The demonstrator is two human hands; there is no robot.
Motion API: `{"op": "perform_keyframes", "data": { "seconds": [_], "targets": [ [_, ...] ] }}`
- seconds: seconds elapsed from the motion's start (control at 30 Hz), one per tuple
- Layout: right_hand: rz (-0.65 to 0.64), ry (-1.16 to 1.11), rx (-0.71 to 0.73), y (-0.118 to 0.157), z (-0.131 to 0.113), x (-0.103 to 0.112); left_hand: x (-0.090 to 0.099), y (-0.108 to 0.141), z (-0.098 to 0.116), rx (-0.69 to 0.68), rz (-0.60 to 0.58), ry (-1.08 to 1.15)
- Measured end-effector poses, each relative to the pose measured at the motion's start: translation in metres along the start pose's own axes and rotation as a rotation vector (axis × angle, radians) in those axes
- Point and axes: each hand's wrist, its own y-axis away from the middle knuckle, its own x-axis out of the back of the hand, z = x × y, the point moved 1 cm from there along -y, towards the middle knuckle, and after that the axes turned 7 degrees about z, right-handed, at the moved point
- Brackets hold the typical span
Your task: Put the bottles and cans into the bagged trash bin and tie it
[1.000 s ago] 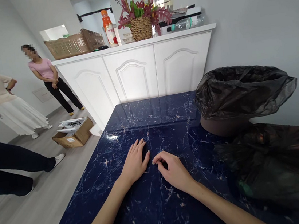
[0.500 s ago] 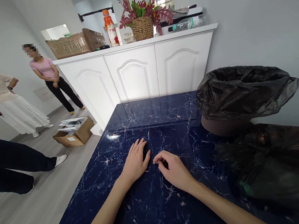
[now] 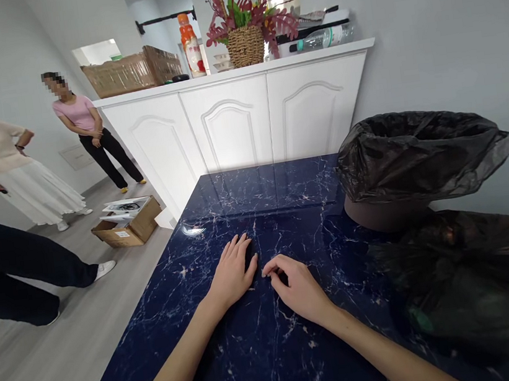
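My left hand (image 3: 233,271) lies palm down on a dark blue marble-patterned table (image 3: 299,353), its fingers stretched out and the thumb apart. It holds nothing. Just to its right, my right hand (image 3: 295,285) rests on the same surface with fingers loosely curled and thumb drawn in toward the index finger. No object shows in it. A small gap separates the two hands, so they do not touch. Nearest on the right, a knotted dark plastic bag (image 3: 477,280) sits on the table, with contents faintly visible through it.
Behind that bag stands a bin lined with a black bag (image 3: 419,162). A white cabinet (image 3: 235,130) beyond the table carries a flower basket (image 3: 245,46), an orange-capped bottle (image 3: 191,49) and a cardboard box (image 3: 126,73). Several people stand at left, near an open floor box (image 3: 128,229).
The view has shifted very slightly. Both hands keep their places and poses on the table, and nothing has been picked up or put down.
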Motion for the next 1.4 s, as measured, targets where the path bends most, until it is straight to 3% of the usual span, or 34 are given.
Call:
{"op": "perform_keyframes", "data": {
  "seconds": [0.53, 0.67, 0.8, 0.87, 0.97, 1.03, 1.1, 1.13, 1.27, 1.4],
  "targets": [
    [-0.003, 0.002, 0.006, 0.001, -0.001, 0.001, 0.001, -0.002, 0.002, -0.007, -0.027, -0.014],
    [-0.062, 0.006, 0.005, 0.007, -0.012, 0.015, 0.002, -0.001, 0.002, -0.007, -0.021, -0.012],
    [-0.110, 0.136, -0.014, 0.026, -0.032, 0.062, 0.000, 0.001, 0.001, -0.011, -0.016, -0.007],
    [-0.013, 0.311, 0.039, 0.037, -0.042, 0.100, -0.001, 0.001, 0.001, -0.010, -0.018, -0.006],
    [0.294, 0.659, 0.133, 0.053, -0.053, 0.169, -0.002, 0.001, 0.001, -0.006, -0.017, -0.002],
    [0.443, 0.889, 0.072, 0.062, -0.050, 0.215, -0.002, 0.001, 0.002, -0.006, -0.014, 0.000],
    [0.468, 1.069, 0.011, 0.070, -0.037, 0.255, -0.002, 0.001, 0.002, -0.008, -0.010, 0.002],
    [0.410, 1.111, 0.003, 0.073, -0.028, 0.271, -0.001, 0.001, 0.002, -0.010, -0.008, 0.003],
    [0.231, 1.192, 0.077, 0.082, -0.001, 0.301, -0.001, 0.002, 0.002, -0.021, 0.008, 0.011],
    [0.166, 1.219, 0.132, 0.080, -0.001, 0.289, -0.002, 0.004, 0.000, -0.030, 0.026, 0.022]
  ]
}}
